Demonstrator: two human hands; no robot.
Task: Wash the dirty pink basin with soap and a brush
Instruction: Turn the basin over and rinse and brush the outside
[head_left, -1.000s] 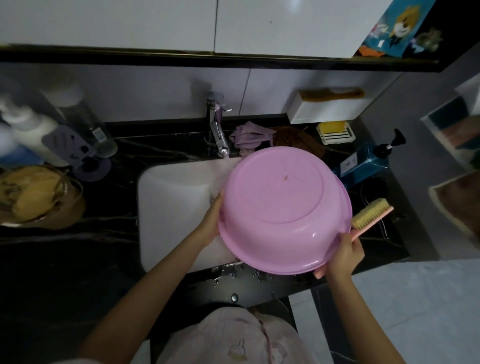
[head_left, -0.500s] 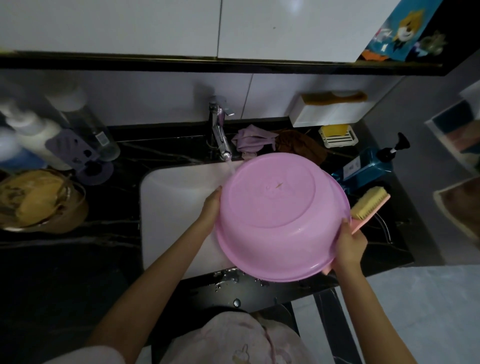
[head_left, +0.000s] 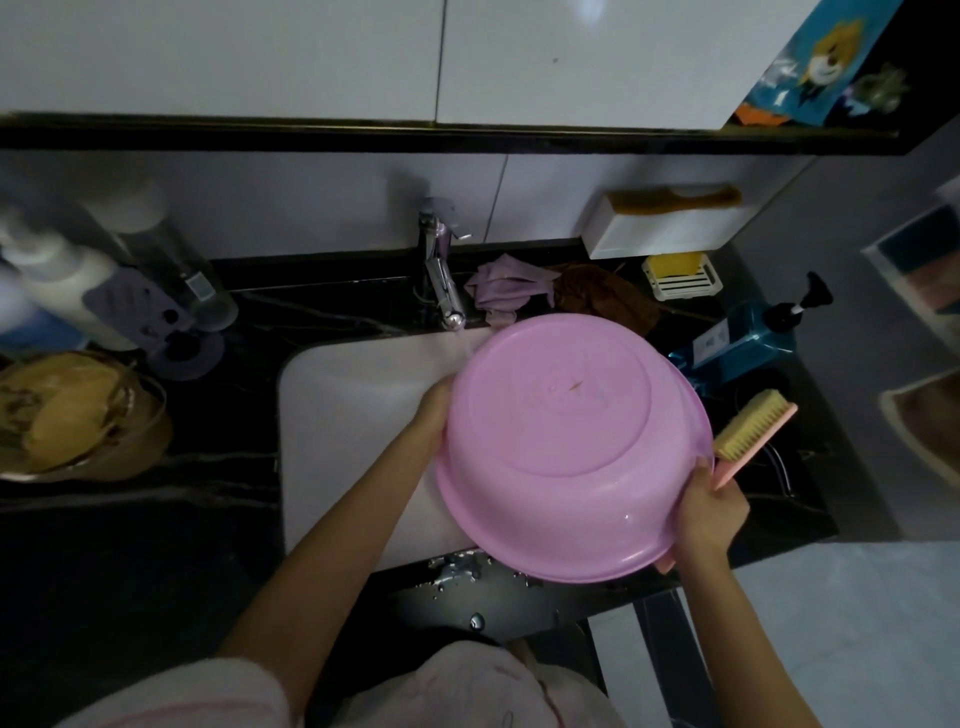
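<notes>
The pink basin (head_left: 566, 441) has moved closer to the tap (head_left: 441, 291), so rinsing can start. The left hand (head_left: 434, 410) has its grip clamped on the rim. The right hand (head_left: 709, 512) has its grip clamped on the brush (head_left: 753, 434).

The pale pink top (head_left: 467, 691) is short-sleeved.

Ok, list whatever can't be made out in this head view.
Head view:
- pink basin inside: turned away, only its underside shows.
- left hand fingers: behind the basin's rim.
- brush handle: covered by the right hand and basin.
- bottles far left: blurred, labels unreadable.
</notes>
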